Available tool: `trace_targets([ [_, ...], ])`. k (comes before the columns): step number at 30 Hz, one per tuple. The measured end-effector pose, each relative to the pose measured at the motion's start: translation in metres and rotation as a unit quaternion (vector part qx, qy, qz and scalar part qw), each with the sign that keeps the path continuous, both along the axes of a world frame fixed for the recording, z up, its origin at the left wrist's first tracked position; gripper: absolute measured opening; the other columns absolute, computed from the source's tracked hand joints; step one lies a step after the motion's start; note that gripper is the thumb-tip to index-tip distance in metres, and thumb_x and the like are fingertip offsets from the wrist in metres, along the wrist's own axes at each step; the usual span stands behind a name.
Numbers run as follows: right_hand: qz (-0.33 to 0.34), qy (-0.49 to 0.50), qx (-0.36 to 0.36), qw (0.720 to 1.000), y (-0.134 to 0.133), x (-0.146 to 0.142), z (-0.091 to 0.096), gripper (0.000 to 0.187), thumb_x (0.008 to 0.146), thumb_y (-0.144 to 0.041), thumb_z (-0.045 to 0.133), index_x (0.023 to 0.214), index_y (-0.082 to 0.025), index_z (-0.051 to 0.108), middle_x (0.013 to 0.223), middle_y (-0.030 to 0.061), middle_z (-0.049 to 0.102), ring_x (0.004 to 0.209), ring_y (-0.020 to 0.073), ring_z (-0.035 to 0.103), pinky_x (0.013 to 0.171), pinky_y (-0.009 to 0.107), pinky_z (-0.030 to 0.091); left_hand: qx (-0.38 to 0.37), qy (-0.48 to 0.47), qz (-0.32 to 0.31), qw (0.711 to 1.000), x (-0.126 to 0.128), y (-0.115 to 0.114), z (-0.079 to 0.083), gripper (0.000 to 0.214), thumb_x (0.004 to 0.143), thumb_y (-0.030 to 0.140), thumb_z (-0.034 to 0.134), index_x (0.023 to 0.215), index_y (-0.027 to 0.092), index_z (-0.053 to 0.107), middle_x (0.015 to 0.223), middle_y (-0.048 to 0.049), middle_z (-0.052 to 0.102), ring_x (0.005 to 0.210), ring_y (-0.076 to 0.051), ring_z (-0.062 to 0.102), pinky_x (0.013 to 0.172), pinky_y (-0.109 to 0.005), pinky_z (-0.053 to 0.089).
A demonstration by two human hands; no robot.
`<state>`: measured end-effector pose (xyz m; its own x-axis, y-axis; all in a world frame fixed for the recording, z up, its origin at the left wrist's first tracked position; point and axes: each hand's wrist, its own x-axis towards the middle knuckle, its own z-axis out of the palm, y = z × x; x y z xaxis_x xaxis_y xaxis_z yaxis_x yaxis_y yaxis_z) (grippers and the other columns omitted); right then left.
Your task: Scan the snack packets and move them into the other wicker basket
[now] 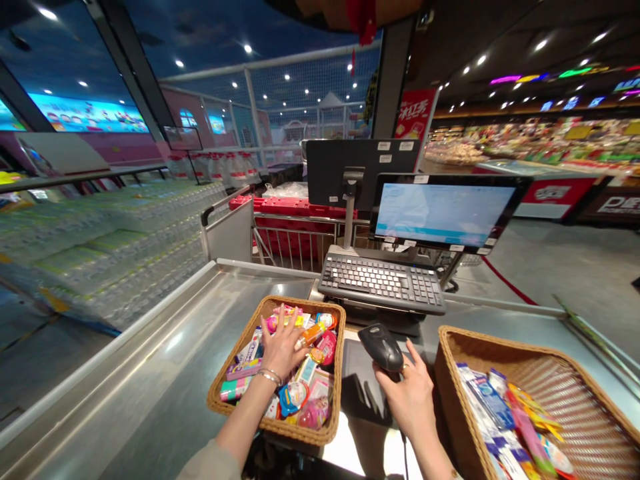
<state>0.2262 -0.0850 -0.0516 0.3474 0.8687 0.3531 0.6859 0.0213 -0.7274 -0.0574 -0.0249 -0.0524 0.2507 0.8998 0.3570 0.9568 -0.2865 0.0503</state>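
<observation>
Presumably for reach, sweets (295,398) lie lower centre under the left hand (281,348), fingers spread; the right hand (411,395) grasps the scanner (379,342) low, leaving its head clear.

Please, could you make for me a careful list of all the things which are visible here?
Counter: one, grey metal, across the front
Left basket: one, brown, on the counter
Packets: many, mixed colours, in the left basket
Right basket: one, brown, front right
Wrappers: several, mixed colours, in the right basket
Scanner: one, black, between the baskets
Keyboard: one, black, beyond the scanner
Screens: two, black-framed, above the keyboard
Cart: one, grey, behind the counter
Bottles: many, mostly clear, stacked left
Poster: one, red, background
Shop goods: many, mixed colours, far right
Bracelet: silvery, left wrist; exact count unclear
Left hand: one, bare, over the packets
Right hand: one, bare, at the scanner's handle
</observation>
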Motion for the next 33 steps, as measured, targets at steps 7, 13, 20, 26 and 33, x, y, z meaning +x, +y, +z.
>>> trace_targets([
  [7, 0.040, -0.035, 0.025, 0.998, -0.002, -0.001, 0.011, 0.029, 0.070, -0.036, 0.061, 0.092, -0.021, 0.073, 0.116, 0.0107, 0.068, 0.137, 0.0315, 0.039, 0.109, 0.052, 0.035, 0.028, -0.015, -0.019, 0.999, 0.013, 0.003, 0.022, 0.031, 0.082, 0.043, 0.066, 0.110, 0.029, 0.068, 0.157, -0.0057, 0.033, 0.147, -0.041, 0.013, 0.107, -0.079, -0.003],
  [13, 0.052, -0.076, 0.049, 0.994, -0.007, 0.000, 0.020, 0.029, 0.072, -0.038, 0.062, 0.093, -0.022, 0.073, 0.119, 0.0093, 0.068, 0.137, 0.0332, 0.038, 0.107, 0.055, 0.034, 0.035, -0.035, -0.039, 0.998, 0.022, 0.005, 0.033, 0.033, 0.082, 0.047, 0.065, 0.112, 0.031, 0.067, 0.158, -0.0042, 0.031, 0.148, -0.041, 0.009, 0.107, -0.079, -0.003],
  [20, 0.068, -0.115, 0.026, 0.991, -0.014, 0.000, 0.028, 0.023, 0.072, -0.032, 0.061, 0.090, -0.025, 0.073, 0.133, 0.0039, 0.061, 0.140, 0.0335, 0.033, 0.110, 0.059, 0.026, 0.038, -0.042, -0.052, 0.997, 0.033, 0.004, 0.042, 0.033, 0.083, 0.046, 0.064, 0.111, 0.030, 0.068, 0.157, -0.0042, 0.033, 0.148, -0.041, 0.008, 0.108, -0.078, -0.002],
  [26, 0.073, -0.122, 0.018, 0.990, -0.019, 0.001, 0.032, 0.030, 0.072, -0.029, 0.059, 0.098, -0.027, 0.073, 0.134, 0.0018, 0.060, 0.141, 0.0341, 0.031, 0.110, 0.060, 0.024, 0.033, -0.052, -0.058, 0.996, 0.039, 0.006, 0.042, 0.033, 0.084, 0.046, 0.062, 0.113, 0.031, 0.067, 0.158, -0.0038, 0.031, 0.148, -0.042, 0.008, 0.108, -0.079, 0.001],
  [33, 0.087, -0.140, 0.020, 0.986, -0.022, 0.003, 0.037, 0.028, 0.071, -0.025, 0.058, 0.094, -0.028, 0.074, 0.132, -0.0004, 0.062, 0.142, 0.0344, 0.029, 0.110, 0.061, 0.024, 0.020, -0.072, -0.071, 0.995, 0.045, 0.009, 0.045, 0.033, 0.086, 0.046, 0.060, 0.115, 0.031, 0.067, 0.159, -0.0043, 0.028, 0.148, -0.042, 0.006, 0.107, -0.079, 0.000],
])
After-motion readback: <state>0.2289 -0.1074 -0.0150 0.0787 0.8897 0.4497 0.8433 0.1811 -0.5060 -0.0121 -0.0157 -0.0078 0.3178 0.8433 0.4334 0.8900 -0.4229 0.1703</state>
